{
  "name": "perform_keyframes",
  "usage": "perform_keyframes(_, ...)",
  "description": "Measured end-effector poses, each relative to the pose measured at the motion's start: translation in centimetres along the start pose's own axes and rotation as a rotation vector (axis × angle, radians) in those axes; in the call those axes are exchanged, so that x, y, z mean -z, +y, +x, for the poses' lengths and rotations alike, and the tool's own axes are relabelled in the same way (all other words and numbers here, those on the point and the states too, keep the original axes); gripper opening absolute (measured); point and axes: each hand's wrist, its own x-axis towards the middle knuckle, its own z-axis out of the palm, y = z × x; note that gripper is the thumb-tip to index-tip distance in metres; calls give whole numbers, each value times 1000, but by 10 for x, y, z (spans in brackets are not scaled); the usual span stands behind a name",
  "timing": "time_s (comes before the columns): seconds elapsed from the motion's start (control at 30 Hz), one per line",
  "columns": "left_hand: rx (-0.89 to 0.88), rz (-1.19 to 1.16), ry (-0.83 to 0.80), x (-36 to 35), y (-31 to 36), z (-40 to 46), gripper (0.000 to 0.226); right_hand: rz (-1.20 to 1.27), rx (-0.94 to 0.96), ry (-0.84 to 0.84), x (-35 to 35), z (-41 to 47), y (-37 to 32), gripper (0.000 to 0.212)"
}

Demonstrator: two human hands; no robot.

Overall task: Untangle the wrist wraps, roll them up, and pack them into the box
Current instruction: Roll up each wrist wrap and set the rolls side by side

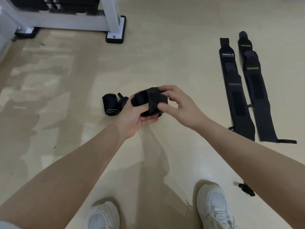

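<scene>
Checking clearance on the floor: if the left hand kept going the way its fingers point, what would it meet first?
The left hand points up-right under the wrap it holds; beyond that, probably the right hand. Depth is unclear.

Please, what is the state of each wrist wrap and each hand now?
Wrist wrap in hands: nearly rolled, held by both hands.
Rolled wrist wrap: rolled, lying on floor.
Flat wrist wraps: unrolled, laid side by side.
Left hand: cradling the roll.
Right hand: pinching the wrap's end.
</scene>
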Motion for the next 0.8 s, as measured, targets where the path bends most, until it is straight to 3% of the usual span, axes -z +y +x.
perform_keyframes(0.07,1,34,12,3,0,-1,41,-157,60,-13,0,2,3,10)
perform_keyframes(0.23,-1,45,30,2,-1,0,39,-253,322,-217,10,0,-4,7)
perform_keyframes(0.37,19,102,27,-9,-6,0,35,-280,277,-338,13,6,-20,15)
perform_keyframes(0.43,20,121,29,-13,-5,1,33,-157,187,-291,15,9,-27,19)
perform_keyframes(0.57,22,86,-42,-17,2,1,26,225,-31,-21,15,14,-31,28)
perform_keyframes(0.73,77,-81,-132,-21,-4,-7,12,69,-102,83,2,25,-32,24)
perform_keyframes(0.8,107,-95,-113,-23,-2,-7,26,67,-139,173,0,24,-28,23)
